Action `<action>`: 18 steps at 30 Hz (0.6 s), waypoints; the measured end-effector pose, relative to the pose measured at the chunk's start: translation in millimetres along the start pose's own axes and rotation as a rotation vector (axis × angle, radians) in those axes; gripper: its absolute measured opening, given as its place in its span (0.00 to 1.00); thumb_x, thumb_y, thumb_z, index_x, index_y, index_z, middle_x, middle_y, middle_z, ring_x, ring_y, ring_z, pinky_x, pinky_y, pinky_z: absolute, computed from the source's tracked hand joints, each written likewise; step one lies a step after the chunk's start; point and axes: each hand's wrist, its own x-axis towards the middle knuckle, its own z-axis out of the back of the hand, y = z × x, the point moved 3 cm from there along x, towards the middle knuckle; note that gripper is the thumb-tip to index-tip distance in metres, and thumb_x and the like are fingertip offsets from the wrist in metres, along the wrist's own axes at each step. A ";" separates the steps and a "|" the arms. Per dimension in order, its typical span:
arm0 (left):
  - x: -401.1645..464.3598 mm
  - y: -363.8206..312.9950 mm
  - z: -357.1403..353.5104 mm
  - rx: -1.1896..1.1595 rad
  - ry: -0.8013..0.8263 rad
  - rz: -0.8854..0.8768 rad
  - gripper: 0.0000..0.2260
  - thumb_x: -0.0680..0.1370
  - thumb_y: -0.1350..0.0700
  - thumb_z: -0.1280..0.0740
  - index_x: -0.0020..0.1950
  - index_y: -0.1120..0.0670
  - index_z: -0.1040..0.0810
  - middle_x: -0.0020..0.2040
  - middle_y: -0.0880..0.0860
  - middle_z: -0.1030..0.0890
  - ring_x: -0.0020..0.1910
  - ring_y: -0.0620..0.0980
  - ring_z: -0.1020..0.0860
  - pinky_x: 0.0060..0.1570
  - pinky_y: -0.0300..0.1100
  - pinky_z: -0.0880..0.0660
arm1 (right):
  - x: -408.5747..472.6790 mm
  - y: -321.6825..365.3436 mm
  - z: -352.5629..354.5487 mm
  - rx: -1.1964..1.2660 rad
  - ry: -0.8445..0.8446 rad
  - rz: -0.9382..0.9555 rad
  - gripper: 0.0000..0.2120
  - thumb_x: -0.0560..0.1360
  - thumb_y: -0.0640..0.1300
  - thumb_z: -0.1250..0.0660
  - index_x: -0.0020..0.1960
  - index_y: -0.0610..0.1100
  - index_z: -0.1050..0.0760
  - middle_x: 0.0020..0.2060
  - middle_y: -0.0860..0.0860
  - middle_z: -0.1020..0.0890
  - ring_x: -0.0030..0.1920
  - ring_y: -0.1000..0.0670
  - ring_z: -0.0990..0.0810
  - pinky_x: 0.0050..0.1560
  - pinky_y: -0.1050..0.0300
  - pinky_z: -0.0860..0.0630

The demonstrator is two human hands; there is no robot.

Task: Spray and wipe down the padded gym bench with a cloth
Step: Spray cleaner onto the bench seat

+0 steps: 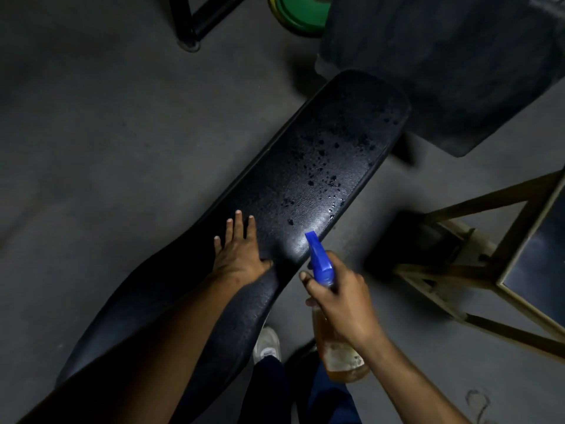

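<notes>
Here droplets speckle the black bench [293, 166] on grey floor [91, 133]; spray bottle [324, 270] alongside.

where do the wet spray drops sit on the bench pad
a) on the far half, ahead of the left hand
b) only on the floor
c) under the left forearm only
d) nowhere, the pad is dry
a: dark droplets speckle the far half of the bench pad, beyond the left hand pressed flat on it.

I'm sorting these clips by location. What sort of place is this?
Most likely a gym. A long black padded bench stands on a dark matte floor, a green weight plate lies at the top edge, and metal equipment frames stand nearby.
</notes>
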 end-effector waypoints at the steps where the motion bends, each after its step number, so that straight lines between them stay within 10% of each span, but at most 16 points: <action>1: -1.7 6.9 0.1 0.002 0.011 0.015 0.52 0.72 0.38 0.29 0.81 0.50 0.63 0.80 0.53 0.68 0.80 0.55 0.63 0.76 0.63 0.54 | 1.1 3.6 -4.1 0.000 -0.005 0.013 0.09 0.77 0.51 0.25 0.48 0.57 0.25 0.34 0.54 0.15 0.31 0.54 0.13 0.43 0.42 0.16; 13: -12.0 33.1 0.6 -0.089 0.090 -0.025 0.53 0.73 0.41 0.27 0.80 0.45 0.65 0.79 0.49 0.72 0.79 0.54 0.67 0.75 0.66 0.50 | 16.9 27.3 -14.0 0.009 -0.098 0.006 0.15 0.73 0.61 0.29 0.51 0.52 0.24 0.34 0.54 0.14 0.35 0.51 0.13 0.46 0.36 0.15; 18: -13.4 39.6 -0.5 -0.087 0.087 -0.039 0.52 0.72 0.41 0.27 0.80 0.46 0.64 0.79 0.48 0.71 0.79 0.52 0.66 0.76 0.63 0.51 | 4.5 28.1 -27.5 -0.063 0.012 0.048 0.07 0.77 0.49 0.25 0.48 0.51 0.23 0.34 0.52 0.15 0.32 0.55 0.13 0.46 0.40 0.16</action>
